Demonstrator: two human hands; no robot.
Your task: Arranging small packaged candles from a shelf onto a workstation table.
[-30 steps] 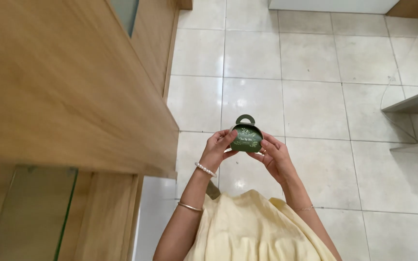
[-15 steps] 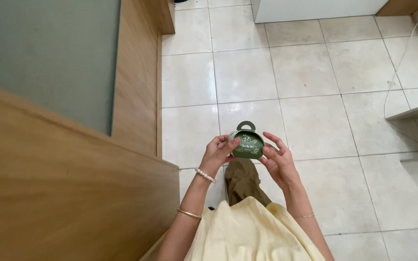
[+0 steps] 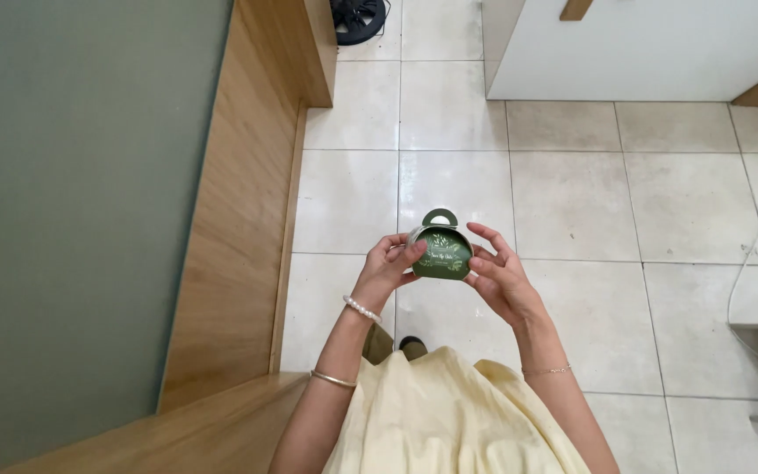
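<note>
A: Hidden bits? Box position?
B: Small green gift box [image 3: 442,251] is sitting over the tiled floor [image 3: 572,202], its base hidden. Left hand [image 3: 389,268] and right hand [image 3: 495,274] are both clamping it.
A: Change?
B: The wooden counter [image 3: 247,202] is showing further left than before.

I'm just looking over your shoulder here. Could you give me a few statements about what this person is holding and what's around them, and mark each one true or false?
1. Both hands, the left hand and the right hand, hold a small green box. True.
2. The box has a looped handle on top. True.
3. The floor is carpeted. False: it is pale tile.
4. The left wrist is bare. False: it wears a pearl bracelet.
5. The box rests on the wooden counter. False: it is held in the air.
</note>
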